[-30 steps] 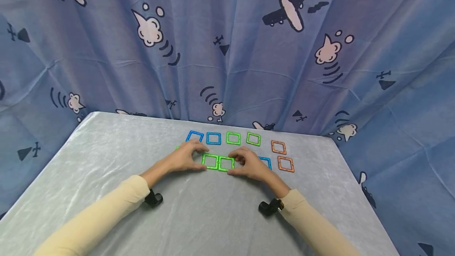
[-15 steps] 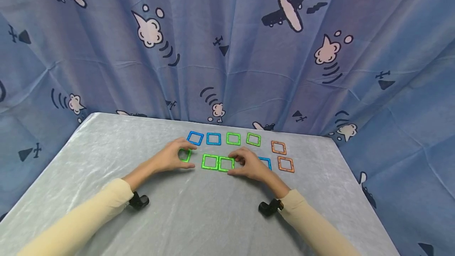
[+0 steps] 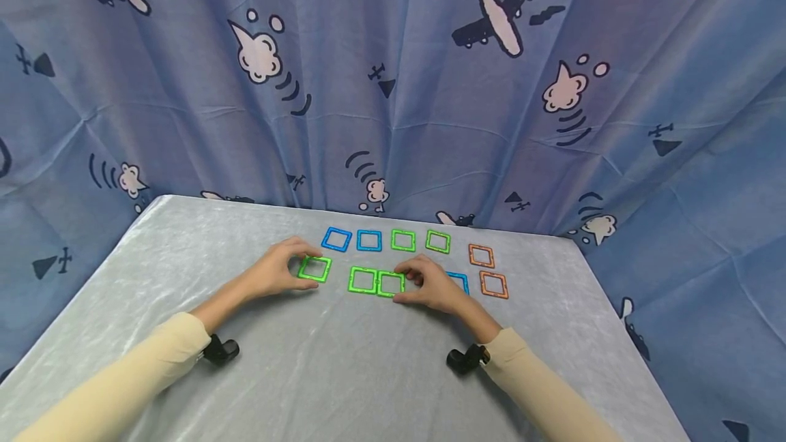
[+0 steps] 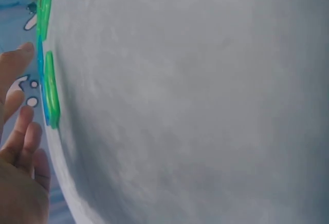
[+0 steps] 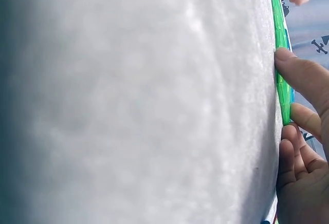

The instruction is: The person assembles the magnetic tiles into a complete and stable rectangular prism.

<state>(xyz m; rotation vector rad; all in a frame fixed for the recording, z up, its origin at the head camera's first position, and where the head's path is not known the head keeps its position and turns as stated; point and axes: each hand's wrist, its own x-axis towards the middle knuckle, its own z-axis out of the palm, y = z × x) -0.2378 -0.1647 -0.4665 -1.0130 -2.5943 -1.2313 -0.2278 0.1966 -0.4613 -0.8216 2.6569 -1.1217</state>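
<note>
Left of the middle, a green square magnetic tile (image 3: 328, 270) lies flat, a hollow frame. My left hand (image 3: 279, 270) is beside it, thumb and fingers spread around its left side. In the left wrist view a gap shows between the fingertips (image 4: 25, 113) and that tile (image 4: 53, 90). Two more green tiles lie edge to edge at the centre, one on the left (image 3: 352, 280) and one on the right (image 3: 389, 295). My right hand (image 3: 437, 286) pinches the right one between thumb, at its near edge, and fingers, at its far edge. A blue tile (image 3: 464, 283) is partly hidden behind this hand.
Along the back lie two blue tiles (image 3: 369, 249) and two green tiles (image 3: 403, 249). To the right are two orange tiles (image 3: 492, 256). A grey cloth covers the table (image 3: 344, 374), and a blue curtain (image 3: 331, 155) hangs behind its far edge.
My left hand has left the joined green tiles and moved left to the separate green tile, which it had covered. The right hand and the tiles stay in place.
</note>
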